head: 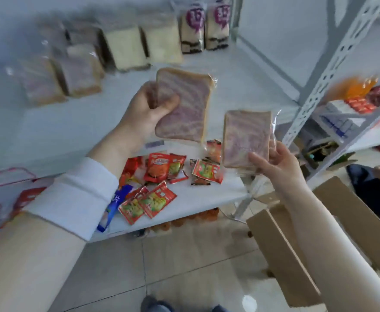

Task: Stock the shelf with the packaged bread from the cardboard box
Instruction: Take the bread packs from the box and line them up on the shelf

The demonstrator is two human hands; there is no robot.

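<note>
Your left hand [147, 109] grips one purple-swirl bread pack [183, 104] over the shelf [240, 86], thumb pressed on its face; your right hand [274, 163] pinches a second pack [246, 137] lower right. Stocked loaves [126, 48] line the far left, red snack packets [159, 170] lie below, and the cardboard box [281, 251] sits near right.

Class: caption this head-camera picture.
Left hand and right hand each hold packaged bread before the shelf.

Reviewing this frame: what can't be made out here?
Head view only:
- Cardboard box: inside hidden by its flaps and the right forearm.
- Shelved bread: labels blurred.
- Snack packets: print too small.
- Bread in the left hand and right hand: no label readable.
</note>
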